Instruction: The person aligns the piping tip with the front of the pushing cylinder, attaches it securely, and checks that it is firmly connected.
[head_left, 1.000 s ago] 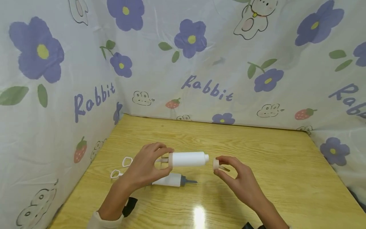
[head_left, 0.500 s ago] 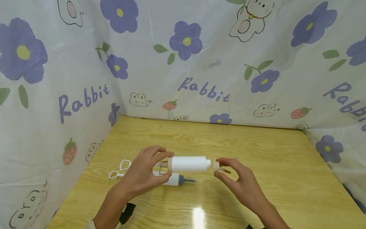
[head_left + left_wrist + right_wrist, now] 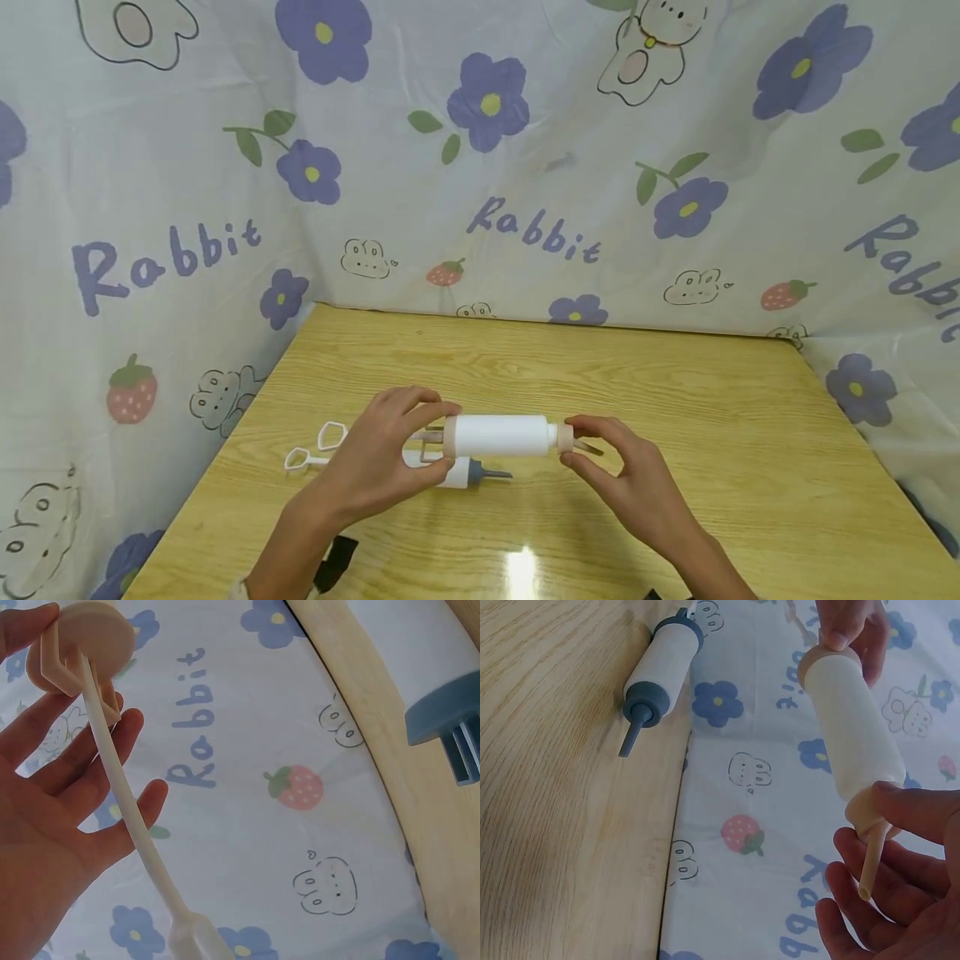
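Note:
A large plastic syringe with a white barrel (image 3: pixel 501 435) is held level above the table, its narrow neck pointing right. My left hand (image 3: pixel 382 442) pinches the beige end cap (image 3: pixel 105 637) between thumb and fingers. From that cap a thin white plunger rod (image 3: pixel 124 791) runs back past the palm. My right hand (image 3: pixel 630 467) pinches a beige nozzle cap (image 3: pixel 566 438) by its rim, right at the barrel's neck. In the right wrist view its slim spout (image 3: pixel 872 862) points away from the barrel, between thumb and fingers.
A second syringe with a white barrel and blue-grey ends (image 3: pixel 664 664) lies on the wooden table (image 3: pixel 675 392), just nearer than the held one. Its white plunger handle (image 3: pixel 318 460) reaches left. Printed cloth (image 3: pixel 405 192) stands behind and along the left side.
The gap between barrel and nozzle cap has closed: the left hand has brought the barrel slightly right and down to the cap. Right hand has barely moved. Head view has shifted slightly.

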The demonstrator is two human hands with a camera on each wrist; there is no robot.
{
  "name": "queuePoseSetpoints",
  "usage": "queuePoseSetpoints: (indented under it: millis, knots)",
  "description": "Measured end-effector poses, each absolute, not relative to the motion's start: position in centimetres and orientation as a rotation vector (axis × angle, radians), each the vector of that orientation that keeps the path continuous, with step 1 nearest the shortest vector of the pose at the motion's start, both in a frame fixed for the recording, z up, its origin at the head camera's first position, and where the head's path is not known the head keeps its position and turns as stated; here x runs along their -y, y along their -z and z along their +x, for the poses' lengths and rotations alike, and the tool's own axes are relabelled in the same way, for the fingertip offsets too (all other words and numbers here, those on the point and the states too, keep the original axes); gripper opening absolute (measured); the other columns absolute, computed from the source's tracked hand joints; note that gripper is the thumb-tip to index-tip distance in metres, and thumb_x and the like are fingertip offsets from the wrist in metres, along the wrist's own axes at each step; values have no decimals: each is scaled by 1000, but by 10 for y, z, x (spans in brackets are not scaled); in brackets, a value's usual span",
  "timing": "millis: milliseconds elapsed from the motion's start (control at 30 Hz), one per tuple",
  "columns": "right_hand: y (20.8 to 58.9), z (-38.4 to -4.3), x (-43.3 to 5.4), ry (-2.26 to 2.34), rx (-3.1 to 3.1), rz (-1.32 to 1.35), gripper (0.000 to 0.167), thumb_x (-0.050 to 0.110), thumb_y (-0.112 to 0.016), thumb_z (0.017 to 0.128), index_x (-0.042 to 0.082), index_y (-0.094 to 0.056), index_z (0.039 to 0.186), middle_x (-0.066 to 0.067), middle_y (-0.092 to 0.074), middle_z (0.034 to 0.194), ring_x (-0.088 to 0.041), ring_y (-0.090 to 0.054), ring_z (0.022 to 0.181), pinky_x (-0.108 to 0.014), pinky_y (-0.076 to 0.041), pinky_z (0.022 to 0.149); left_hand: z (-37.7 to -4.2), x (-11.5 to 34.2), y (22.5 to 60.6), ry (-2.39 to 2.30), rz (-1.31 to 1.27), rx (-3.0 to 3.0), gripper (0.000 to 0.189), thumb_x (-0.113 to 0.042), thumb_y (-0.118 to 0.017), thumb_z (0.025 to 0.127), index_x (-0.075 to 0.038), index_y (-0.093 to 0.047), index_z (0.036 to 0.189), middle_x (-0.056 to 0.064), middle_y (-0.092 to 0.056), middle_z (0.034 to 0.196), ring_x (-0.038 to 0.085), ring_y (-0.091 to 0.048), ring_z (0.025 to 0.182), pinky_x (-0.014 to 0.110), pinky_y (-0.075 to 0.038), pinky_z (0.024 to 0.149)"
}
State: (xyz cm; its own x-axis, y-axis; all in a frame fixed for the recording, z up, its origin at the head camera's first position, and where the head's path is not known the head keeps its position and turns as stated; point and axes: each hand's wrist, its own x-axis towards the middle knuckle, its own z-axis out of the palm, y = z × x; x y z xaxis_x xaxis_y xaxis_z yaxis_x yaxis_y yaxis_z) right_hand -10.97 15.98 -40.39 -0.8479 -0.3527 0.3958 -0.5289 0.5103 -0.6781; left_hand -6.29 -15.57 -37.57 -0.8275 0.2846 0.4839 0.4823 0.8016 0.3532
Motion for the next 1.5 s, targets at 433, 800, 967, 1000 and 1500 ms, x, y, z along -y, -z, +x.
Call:
queuePoseSetpoints:
  millis: [433, 800, 967, 1000, 1500]
  knots:
    - [410, -106, -162, -1239, 2514, 804, 38, 27, -79, 92, 17, -71, 128, 9, -72, 123, -11, -71, 109, -36, -60, 91, -55, 150, 381, 662, -605, 2557, 49, -28, -87, 79, -26, -72, 126, -5, -67, 123, 24, -60, 119, 54, -50, 103]
    - [406, -112, -166, -1234, 2486, 854, 38, 24, -80, 91, 20, -71, 128, 10, -72, 122, -10, -71, 107, -34, -60, 91, -60, 145, 377, 660, -604, 2551, 49, -25, -88, 78, -25, -73, 125, -3, -67, 121, 27, -62, 117, 55, -51, 100]
    - [403, -117, -168, -1225, 2488, 887, 39, 23, -80, 90, 18, -71, 128, 8, -72, 123, -11, -72, 107, -35, -61, 90, -63, 143, 374, 669, -582, 2563, 49, -25, -88, 79, -25, -74, 125, -3, -67, 121, 27, -61, 118, 55, -52, 100]
    - [402, -118, -169, -1223, 2493, 892, 39, 24, -80, 91, 18, -71, 128, 9, -72, 123, -11, -72, 107, -35, -61, 90, -64, 143, 374, 668, -581, 2563, 49, -25, -88, 79, -25, -74, 125, -3, -67, 121, 26, -61, 118, 56, -52, 99]
    - [404, -126, -173, -1214, 2552, 963, 15, 32, -72, 98, 34, -74, 112, 16, -70, 118, -11, -66, 112, -35, -60, 87, -61, 141, 380, 678, -589, 2567, 49, -27, -87, 79, -27, -73, 126, -4, -66, 121, 26, -60, 121, 53, -53, 100]
